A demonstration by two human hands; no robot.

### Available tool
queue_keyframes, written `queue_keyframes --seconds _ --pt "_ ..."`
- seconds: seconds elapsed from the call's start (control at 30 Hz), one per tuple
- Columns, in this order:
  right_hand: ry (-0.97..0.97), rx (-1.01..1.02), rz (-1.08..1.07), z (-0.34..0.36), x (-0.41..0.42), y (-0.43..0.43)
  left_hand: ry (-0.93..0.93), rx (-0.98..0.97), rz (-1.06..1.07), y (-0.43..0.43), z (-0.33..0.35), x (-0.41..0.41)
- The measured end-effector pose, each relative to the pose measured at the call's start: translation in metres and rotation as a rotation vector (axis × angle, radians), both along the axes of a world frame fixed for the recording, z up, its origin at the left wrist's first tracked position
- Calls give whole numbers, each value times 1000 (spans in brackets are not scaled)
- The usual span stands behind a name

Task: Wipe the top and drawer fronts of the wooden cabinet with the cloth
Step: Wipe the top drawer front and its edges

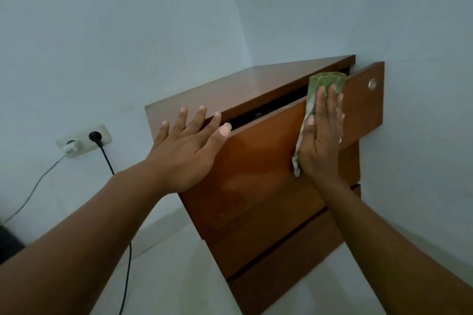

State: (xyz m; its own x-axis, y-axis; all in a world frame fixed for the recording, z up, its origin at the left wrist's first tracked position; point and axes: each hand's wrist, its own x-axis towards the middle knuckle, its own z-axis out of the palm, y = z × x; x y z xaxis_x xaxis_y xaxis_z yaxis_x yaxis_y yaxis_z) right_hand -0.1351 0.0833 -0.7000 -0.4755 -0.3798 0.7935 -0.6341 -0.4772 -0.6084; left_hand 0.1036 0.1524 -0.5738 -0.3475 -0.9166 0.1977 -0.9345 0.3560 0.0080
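A reddish-brown wooden cabinet (pixel 256 84) stands in the corner of a pale room. Its top drawer (pixel 256 161) is pulled out a little, leaving a dark gap under the cabinet top, and carries a round metal knob (pixel 372 83) near its right end. My right hand (pixel 321 135) presses a folded green cloth (pixel 325 82) flat against the upper part of that drawer front, the cloth sticking out above my fingertips. My left hand (pixel 186 146) lies flat with fingers spread on the cabinet's left front corner, thumb at the drawer's top edge. Two lower drawer fronts (pixel 276 245) show below.
A white wall socket (pixel 84 139) sits left of the cabinet with a black plug and a white charger in it. A black cable (pixel 126 276) and a grey cable (pixel 30 194) hang down to the pale tiled floor. Walls close in behind and to the right.
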Motion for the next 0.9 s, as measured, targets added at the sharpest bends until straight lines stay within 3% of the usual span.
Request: queue_keyframes --seconds 0.2,0.3,0.4,0.5,0.57,0.73,0.9 --pt "-357 84 -151 -38 -38 -13 -8 -21 10 -1 -2 1" --pt "-515 29 -196 -39 -29 6 -9 -24 14 -2 -2 -1" --pt "-359 -107 -60 -34 40 45 -4 -24 18 -1 -1 -1" --pt "122 -110 130 -41 110 66 3 -20 19 0 1 0" --pt "314 -51 143 -44 113 58 -4 -14 21 1 2 0" --pt "155 31 10 -8 56 23 -6 -5 15 2 2 1" --pt "-6 -21 -88 13 -25 -11 -5 7 9 3 2 0"
